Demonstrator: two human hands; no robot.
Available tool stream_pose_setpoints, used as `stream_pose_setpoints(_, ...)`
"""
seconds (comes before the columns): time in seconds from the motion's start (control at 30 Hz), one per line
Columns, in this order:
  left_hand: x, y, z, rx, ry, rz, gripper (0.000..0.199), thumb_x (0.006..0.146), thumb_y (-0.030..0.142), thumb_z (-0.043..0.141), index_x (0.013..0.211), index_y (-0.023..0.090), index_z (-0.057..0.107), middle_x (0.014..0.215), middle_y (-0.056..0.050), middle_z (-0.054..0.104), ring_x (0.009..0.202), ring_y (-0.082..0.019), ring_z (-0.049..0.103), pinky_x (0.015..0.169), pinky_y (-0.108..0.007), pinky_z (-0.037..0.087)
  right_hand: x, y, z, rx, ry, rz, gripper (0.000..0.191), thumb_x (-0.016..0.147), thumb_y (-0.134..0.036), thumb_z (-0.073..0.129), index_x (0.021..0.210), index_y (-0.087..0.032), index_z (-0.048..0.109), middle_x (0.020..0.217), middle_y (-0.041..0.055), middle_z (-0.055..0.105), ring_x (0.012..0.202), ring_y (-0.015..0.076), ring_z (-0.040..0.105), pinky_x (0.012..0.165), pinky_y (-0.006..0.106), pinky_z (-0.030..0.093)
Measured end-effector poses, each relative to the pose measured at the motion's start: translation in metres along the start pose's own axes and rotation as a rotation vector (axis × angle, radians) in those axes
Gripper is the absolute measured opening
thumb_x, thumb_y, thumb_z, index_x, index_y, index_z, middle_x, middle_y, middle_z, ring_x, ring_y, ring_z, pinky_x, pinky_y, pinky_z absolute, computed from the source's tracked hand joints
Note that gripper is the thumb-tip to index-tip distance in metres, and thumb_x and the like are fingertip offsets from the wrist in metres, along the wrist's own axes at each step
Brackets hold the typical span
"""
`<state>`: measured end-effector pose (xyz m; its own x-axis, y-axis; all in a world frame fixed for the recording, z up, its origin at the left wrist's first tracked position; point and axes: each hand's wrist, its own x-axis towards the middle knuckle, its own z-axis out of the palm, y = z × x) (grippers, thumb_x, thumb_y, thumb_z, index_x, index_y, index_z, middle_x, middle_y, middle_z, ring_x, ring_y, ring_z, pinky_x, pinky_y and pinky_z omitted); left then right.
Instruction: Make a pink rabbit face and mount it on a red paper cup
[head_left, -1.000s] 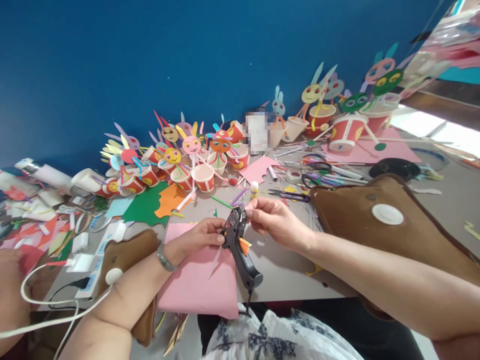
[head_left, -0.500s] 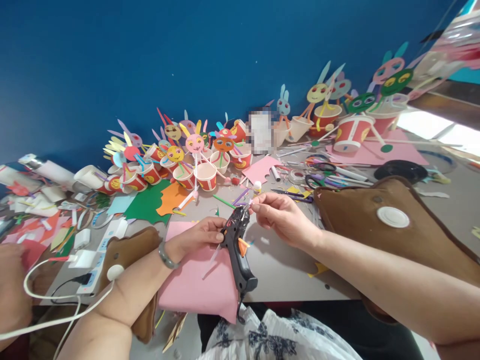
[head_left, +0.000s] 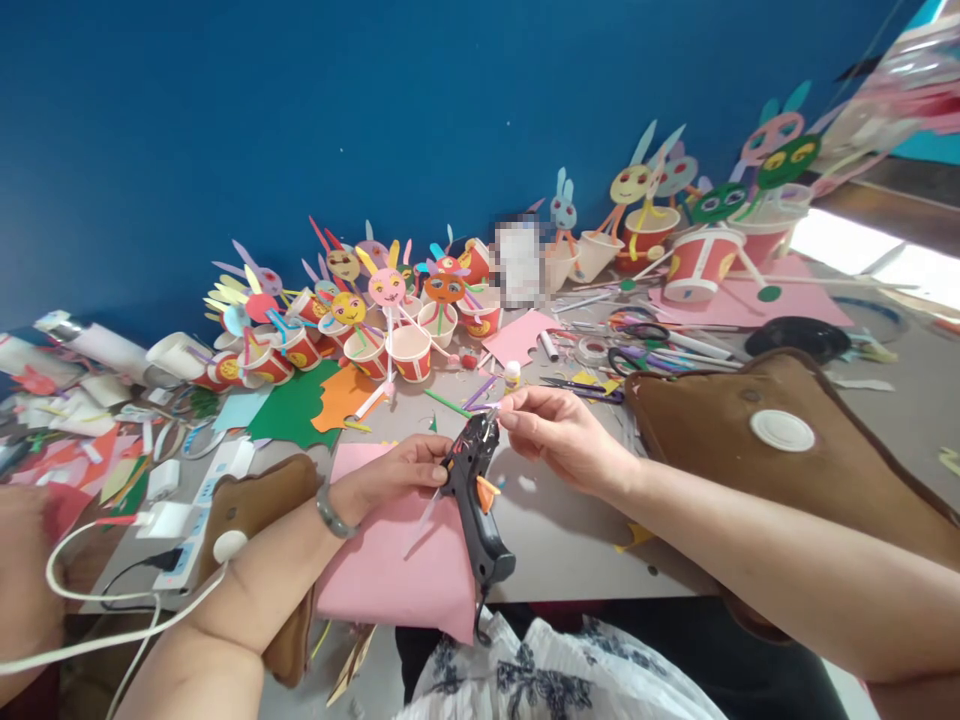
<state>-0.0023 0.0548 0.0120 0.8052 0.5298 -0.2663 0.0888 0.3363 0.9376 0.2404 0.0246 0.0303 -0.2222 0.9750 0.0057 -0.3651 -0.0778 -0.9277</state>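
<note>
A black hot glue gun (head_left: pixel 480 510) with an orange trigger lies tilted in front of me, its nozzle pointing away. The fingers of my left hand (head_left: pixel 416 468) are closed on the left side of its body. Close to the nozzle, the thumb and fingertips of my right hand (head_left: pixel 551 430) pinch something small and pale, too hidden to name. Under the glue gun's left side is a pink sheet (head_left: pixel 390 560) at the table edge. Just beyond the nozzle stands a small white-capped bottle (head_left: pixel 512 375), with purple and green paper strips beside it.
Paper-cup figures (head_left: pixel 411 352) line the blue wall. Scissors (head_left: pixel 585 387) and pens lie behind my right hand. A brown cushion-like pad (head_left: pixel 720 440) rests at right, a smaller one (head_left: pixel 262 500) under my left forearm. A power strip (head_left: pixel 195 530) with cables and another person's arm (head_left: pixel 30 580) are at left.
My right fingertips have shifted very slightly at the nozzle, and the small pale piece shows less. The glue gun and my left hand stay in place.
</note>
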Motion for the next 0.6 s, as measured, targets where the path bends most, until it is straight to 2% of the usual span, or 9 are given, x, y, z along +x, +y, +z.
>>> stream_pose_setpoints(0.43,-0.0002,0.0013,0.0022,-0.026,-0.010,-0.012,0.062,0.069,0.062,0.086,0.100,0.010,0.071,0.088,-0.014,0.073,0.078,-0.023,0.068,0.070,-0.030,0.048,0.0008,0.0003,0.0003,-0.017,0.001,0.010,0.037,0.072,-0.050,0.086,0.074,-0.019,0.067,0.057,-0.0047,0.054,0.047,0.0067,0.040,0.045,0.024,0.028)
stream_pose_setpoints(0.6,0.0006,-0.0010,0.0001,-0.034,-0.005,-0.006,0.059,0.070,0.060,0.086,0.099,0.010,0.072,0.087,-0.014,0.073,0.078,-0.023,0.068,0.070,-0.029,0.048,0.0048,0.0049,-0.0023,-0.025,0.094,0.007,0.031,0.075,-0.045,0.081,0.072,-0.020,0.063,0.061,-0.0032,0.056,0.047,0.0065,0.039,0.046,0.024,0.027)
